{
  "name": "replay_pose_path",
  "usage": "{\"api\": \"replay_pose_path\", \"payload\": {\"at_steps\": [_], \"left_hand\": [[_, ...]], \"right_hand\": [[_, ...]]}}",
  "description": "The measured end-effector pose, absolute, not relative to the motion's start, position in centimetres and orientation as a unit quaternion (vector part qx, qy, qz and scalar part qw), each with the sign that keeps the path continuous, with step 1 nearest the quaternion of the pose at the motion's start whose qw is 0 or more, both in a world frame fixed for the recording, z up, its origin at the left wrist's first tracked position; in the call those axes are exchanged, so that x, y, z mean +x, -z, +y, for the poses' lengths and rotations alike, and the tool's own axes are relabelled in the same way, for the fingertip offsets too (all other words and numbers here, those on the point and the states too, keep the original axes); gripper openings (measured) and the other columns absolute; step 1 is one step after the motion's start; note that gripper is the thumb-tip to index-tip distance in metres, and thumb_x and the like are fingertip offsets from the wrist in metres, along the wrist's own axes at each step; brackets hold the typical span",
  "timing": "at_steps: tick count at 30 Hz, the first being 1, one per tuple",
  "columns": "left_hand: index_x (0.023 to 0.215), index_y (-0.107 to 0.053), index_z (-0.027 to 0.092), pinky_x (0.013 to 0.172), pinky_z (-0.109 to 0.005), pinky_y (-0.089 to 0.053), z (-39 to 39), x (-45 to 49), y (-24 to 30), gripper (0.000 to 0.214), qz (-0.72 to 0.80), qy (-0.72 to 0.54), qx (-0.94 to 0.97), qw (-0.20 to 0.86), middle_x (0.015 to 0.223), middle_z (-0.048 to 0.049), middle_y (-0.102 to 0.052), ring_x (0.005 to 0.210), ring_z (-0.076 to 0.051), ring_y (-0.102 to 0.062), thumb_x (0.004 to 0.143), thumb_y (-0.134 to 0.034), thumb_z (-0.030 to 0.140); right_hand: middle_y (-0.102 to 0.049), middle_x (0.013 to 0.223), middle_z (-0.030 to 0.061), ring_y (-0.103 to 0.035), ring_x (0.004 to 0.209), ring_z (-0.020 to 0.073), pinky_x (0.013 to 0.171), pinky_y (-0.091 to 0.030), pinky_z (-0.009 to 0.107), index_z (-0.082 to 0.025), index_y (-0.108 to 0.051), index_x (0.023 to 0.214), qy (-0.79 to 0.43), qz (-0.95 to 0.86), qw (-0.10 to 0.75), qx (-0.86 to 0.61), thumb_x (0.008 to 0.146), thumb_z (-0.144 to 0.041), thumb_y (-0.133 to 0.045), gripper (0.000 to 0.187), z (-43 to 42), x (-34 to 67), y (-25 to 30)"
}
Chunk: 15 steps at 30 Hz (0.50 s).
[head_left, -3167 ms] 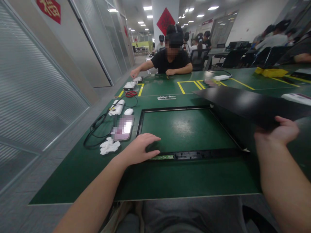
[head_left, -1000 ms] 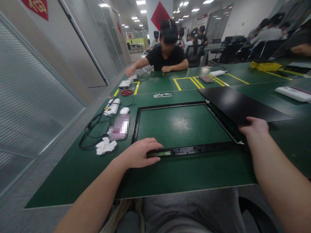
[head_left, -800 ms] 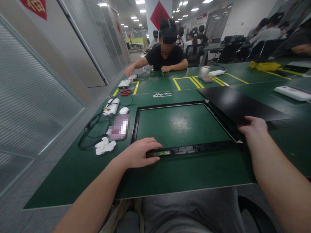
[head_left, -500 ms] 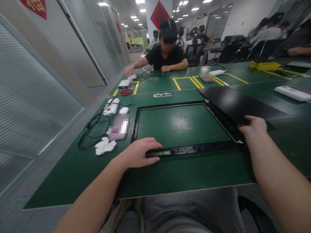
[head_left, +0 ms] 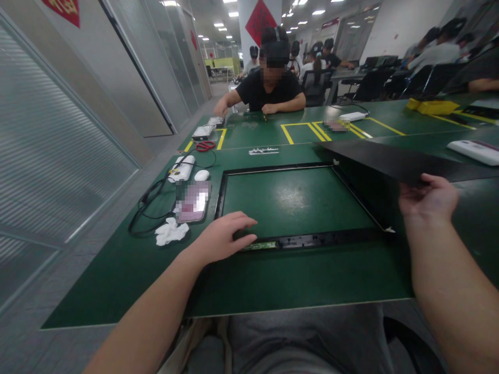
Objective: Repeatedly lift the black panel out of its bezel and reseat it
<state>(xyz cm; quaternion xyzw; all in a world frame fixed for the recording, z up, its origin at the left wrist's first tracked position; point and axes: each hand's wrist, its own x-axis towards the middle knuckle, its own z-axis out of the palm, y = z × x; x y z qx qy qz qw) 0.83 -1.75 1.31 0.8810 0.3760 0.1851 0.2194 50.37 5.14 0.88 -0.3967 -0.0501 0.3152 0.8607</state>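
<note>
Here | my right hand pinches the tilted black panel, right of the frame | my left hand, fingers spread, at the frame's near-left corner

Our left hand is palm down, thumb kinda apart; our right hand grips thumb-on-top, fingers underneath.

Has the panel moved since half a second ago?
Yes. Against the frame, the panel's near edge has gone up, held by the right hand, leaving a wider gap from the frame's near right corner.
</note>
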Motion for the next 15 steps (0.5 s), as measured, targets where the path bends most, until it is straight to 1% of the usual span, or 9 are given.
{"api": "replay_pose_path", "payload": {"at_steps": [3,5,7,10,12,14,15], "left_hand": [[0.121,-0.073,0.02,0.089,-0.041,-0.06,-1.4,0.5,-1.3,0.031,0.435,-0.25,0.838,0.215,0.116,-0.0114,-0.075,0.095,-0.024,-0.072,0.1,-0.06,0.039],[0.122,-0.072,0.019,0.089,-0.044,-0.061,-1.2,0.2,-1.2,0.034,0.477,-0.299,0.795,0.227,0.117,-0.0123,-0.075,0.096,-0.025,-0.072,0.098,-0.061,0.041],[0.127,-0.07,0.018,0.092,-0.046,-0.062,-1.0,0.1,-0.9,0.041,0.509,-0.355,0.737,0.27,0.122,-0.0139,-0.075,0.101,-0.027,-0.073,0.096,-0.065,0.044],[0.136,-0.063,0.017,0.103,-0.049,-0.059,-0.5,0.1,-0.6,0.053,0.527,-0.447,0.618,0.376,0.137,-0.0167,-0.071,0.117,-0.029,-0.072,0.092,-0.071,0.046],[0.142,-0.059,0.018,0.109,-0.046,-0.057,-0.2,0.2,-0.8,0.051,0.535,-0.512,0.509,0.439,0.144,-0.0179,-0.067,0.125,-0.029,-0.071,0.098,-0.065,0.045],[0.147,-0.054,0.018,0.108,-0.041,-0.058,0.1,0.3,-1.4,0.047,0.541,-0.567,0.386,0.487,0.144,-0.0197,-0.067,0.125,-0.026,-0.071,0.109,-0.048,0.045],[0.15,-0.052,0.017,0.105,-0.038,-0.059,0.3,0.4,-1.9,0.048,0.538,-0.581,0.327,0.515,0.142,-0.0217,-0.067,0.123,-0.026,-0.073,0.112,-0.041,0.045]], "right_hand": [[-0.06,0.075,0.0007,-0.065,0.067,0.0121,0.056,-0.062,0.021,-0.02,-0.056,0.077,-0.32,-0.076,0.868,-0.371,0.064,-0.002,-0.05,0.023,4.2,48.4,-2.2],[-0.062,0.077,0.0003,-0.067,0.069,0.0139,0.057,-0.063,0.024,-0.022,-0.055,0.08,-0.333,-0.103,0.869,-0.352,0.06,-0.002,-0.051,0.028,3.7,47.6,-2.7],[-0.064,0.08,0.0009,-0.069,0.073,0.0157,0.057,-0.062,0.025,-0.023,-0.055,0.082,-0.346,-0.117,0.866,-0.342,0.057,-0.002,-0.053,0.033,3.3,47.2,-3.1],[-0.068,0.085,0.0037,-0.071,0.076,0.0164,0.056,-0.059,0.023,-0.022,-0.057,0.082,-0.37,-0.127,0.855,-0.339,0.055,-0.003,-0.055,0.033,2.9,47.1,-3.3],[-0.069,0.088,0.0061,-0.07,0.074,0.0162,0.054,-0.057,0.023,-0.021,-0.059,0.079,-0.391,-0.138,0.84,-0.35,0.057,-0.007,-0.057,0.026,2.7,47.2,-3.3],[-0.07,0.088,0.0083,-0.07,0.073,0.0175,0.052,-0.057,0.025,-0.02,-0.061,0.076,-0.403,-0.147,0.823,-0.373,0.061,-0.012,-0.057,0.018,2.5,47.2,-3.3],[-0.072,0.09,0.0089,-0.071,0.076,0.0192,0.054,-0.058,0.028,-0.02,-0.063,0.076,-0.406,-0.155,0.816,-0.381,0.063,-0.015,-0.057,0.015,2.4,47.2,-3.3]]}}
